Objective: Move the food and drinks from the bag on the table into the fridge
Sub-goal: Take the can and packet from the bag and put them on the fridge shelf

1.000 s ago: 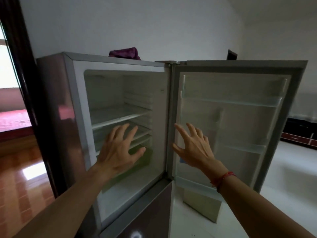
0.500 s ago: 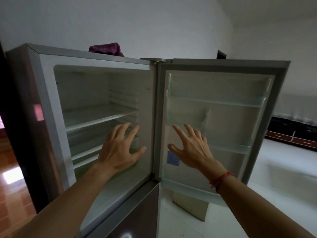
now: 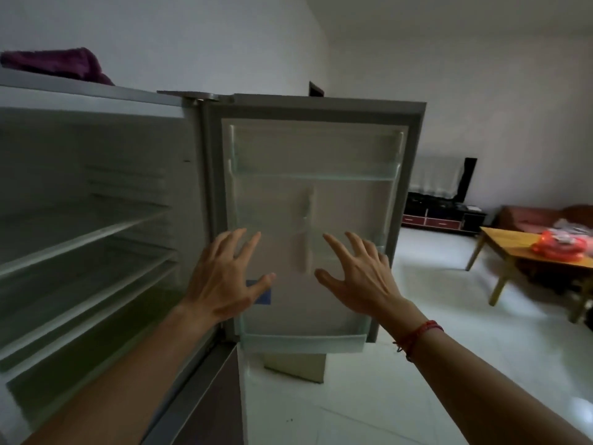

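- Plainly, the fridge [image 3: 96,101] stands open on my left with its shelves [image 3: 80,232] bare, so none of the food or drinks is in it yet.
- Its door [image 3: 314,155] hangs swung wide straight ahead. The outer edge juts into the walkway, and I judge I could clip it with a shoulder or a loaded arm on the way back.
- Beyond it the floor [image 3: 417,364] lies open to the right, a free lane to the wooden surface [image 3: 513,248]. Its near corner and legs are what I must steer round.
- On that surface sits an orange-red bundle, which I take for the bag [image 3: 556,250], well apart from the fridge. Its contents are too blurred to tell, so a soft, shifting load may spill if I lift it carelessly.
- My left hand [image 3: 221,284] and right hand [image 3: 359,281] hover spread-fingered before the door's inner lining, holding nothing. Whether they touch it I cannot tell.
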Demonstrator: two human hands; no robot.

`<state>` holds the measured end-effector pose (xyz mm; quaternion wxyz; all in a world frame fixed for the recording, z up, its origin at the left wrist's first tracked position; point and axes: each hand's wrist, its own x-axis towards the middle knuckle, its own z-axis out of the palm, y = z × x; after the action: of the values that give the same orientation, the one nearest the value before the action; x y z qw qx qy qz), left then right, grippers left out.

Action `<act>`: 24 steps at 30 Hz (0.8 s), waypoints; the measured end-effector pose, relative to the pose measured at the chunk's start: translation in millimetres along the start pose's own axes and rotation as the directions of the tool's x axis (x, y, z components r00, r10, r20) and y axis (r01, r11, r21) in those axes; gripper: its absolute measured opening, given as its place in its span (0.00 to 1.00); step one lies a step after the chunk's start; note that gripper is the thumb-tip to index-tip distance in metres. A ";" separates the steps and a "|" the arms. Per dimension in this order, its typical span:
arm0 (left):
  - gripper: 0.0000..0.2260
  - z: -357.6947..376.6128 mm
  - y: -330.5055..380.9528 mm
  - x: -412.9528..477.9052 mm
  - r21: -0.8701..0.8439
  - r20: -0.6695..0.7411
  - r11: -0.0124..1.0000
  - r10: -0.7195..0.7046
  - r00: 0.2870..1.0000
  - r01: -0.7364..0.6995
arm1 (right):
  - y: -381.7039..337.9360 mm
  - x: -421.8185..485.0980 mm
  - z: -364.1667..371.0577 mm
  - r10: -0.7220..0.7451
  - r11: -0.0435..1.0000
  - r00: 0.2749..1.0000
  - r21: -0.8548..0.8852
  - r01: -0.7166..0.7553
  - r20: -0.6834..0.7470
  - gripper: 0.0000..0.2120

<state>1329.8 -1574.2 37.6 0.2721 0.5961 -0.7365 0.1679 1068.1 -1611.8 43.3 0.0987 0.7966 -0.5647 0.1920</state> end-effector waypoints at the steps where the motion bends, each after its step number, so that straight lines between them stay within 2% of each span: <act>1: 0.37 4.7 3.7 2.0 -0.029 0.011 0.999 0.029 1.000 -0.028 | 3.5 -7.5 -1.5 0.033 0.999 0.999 -0.017 -0.033 -0.005 0.38; 7: 0.37 26.4 43.2 6.7 -0.166 0.036 0.965 0.213 0.976 -0.204 | 21.6 -61.9 -25.2 0.245 0.964 0.969 -0.101 -0.246 -0.024 0.38; 14: 0.37 34.7 120.7 7.7 -0.338 -0.012 0.851 0.423 0.906 -0.401 | 50.9 -145.9 -63.4 0.479 0.851 0.874 -0.197 -0.486 -0.087 0.37; 16: 0.36 35.5 145.9 8.5 -0.376 -0.029 0.814 0.466 0.884 -0.442 | 59.8 -168.7 -76.9 0.528 0.812 0.841 -0.219 -0.540 -0.114 0.39; 24: 0.35 37.3 246.1 0.1 -0.494 -0.099 0.656 0.610 0.786 -0.571 | 97.9 -256.9 -119.3 0.660 0.662 0.724 -0.299 -0.687 -0.201 0.36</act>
<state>1083.7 -1538.3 27.0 0.3190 0.2387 -0.9168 0.0282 879.0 -1379.3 38.4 0.1828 0.4920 -0.8396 0.1401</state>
